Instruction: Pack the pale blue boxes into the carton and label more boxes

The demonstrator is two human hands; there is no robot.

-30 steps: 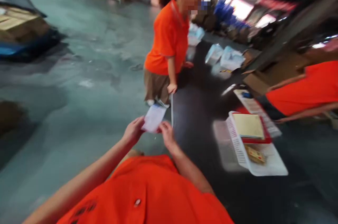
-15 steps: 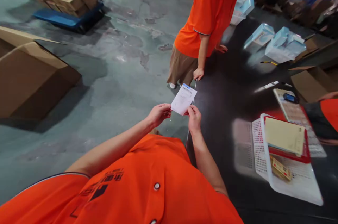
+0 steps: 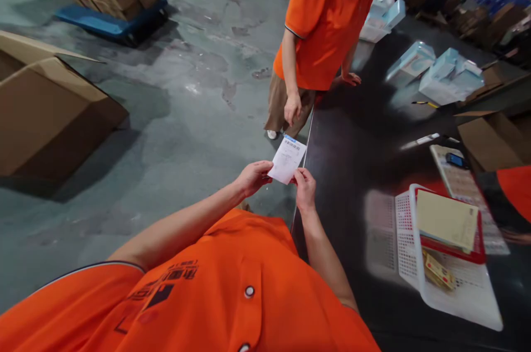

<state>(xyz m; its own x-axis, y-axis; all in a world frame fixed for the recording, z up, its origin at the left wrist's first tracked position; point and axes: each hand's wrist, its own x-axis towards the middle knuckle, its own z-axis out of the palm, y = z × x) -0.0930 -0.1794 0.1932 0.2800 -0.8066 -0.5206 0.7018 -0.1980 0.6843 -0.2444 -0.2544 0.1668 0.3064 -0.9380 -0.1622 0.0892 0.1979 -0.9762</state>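
I hold a small white label (image 3: 287,159) with a barcode and a blue top edge in front of my chest. My left hand (image 3: 253,176) pinches its lower left corner and my right hand (image 3: 305,187) pinches its lower right corner. The label hangs over the left edge of a dark glossy table (image 3: 352,153). My orange shirt fills the bottom of the view.
A person in an orange shirt (image 3: 323,14) stands past the label, one hand on the table. A white basket (image 3: 452,280) with a red tray and papers sits at right. Pale blue packs (image 3: 443,78) lie farther back. Cardboard boxes (image 3: 45,108) stand on the floor at left.
The view swung down and steadied since the earliest frame. The label stays pinched in both hands. The other person's near hand lifted off the table edge and now hangs above the label.
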